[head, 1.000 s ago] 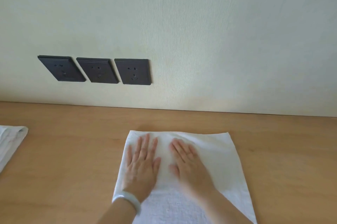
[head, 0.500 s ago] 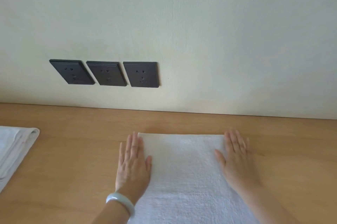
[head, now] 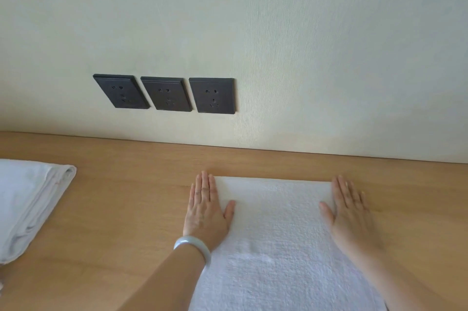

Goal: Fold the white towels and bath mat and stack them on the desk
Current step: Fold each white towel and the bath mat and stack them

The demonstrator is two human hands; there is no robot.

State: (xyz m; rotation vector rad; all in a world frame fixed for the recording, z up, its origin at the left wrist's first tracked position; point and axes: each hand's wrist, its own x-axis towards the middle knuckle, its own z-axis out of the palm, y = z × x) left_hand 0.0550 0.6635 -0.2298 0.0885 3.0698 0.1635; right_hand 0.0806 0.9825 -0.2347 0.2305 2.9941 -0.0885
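The white terry towel [head: 276,234] lies on the light wooden tabletop [head: 126,209]. The left hand [head: 206,212] and right hand [head: 350,212] press on the towel's side edges, each grip flat with the fingers straight. I'd press evenly and square those edges before folding.

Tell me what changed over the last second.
Both hands slid apart from the middle of the towel: the left hand to its left edge, the right hand to its right edge, smoothing it flat. Nothing gripped or released; fingers stay straight. The towel, the folded pile at left and the desk kept their places.
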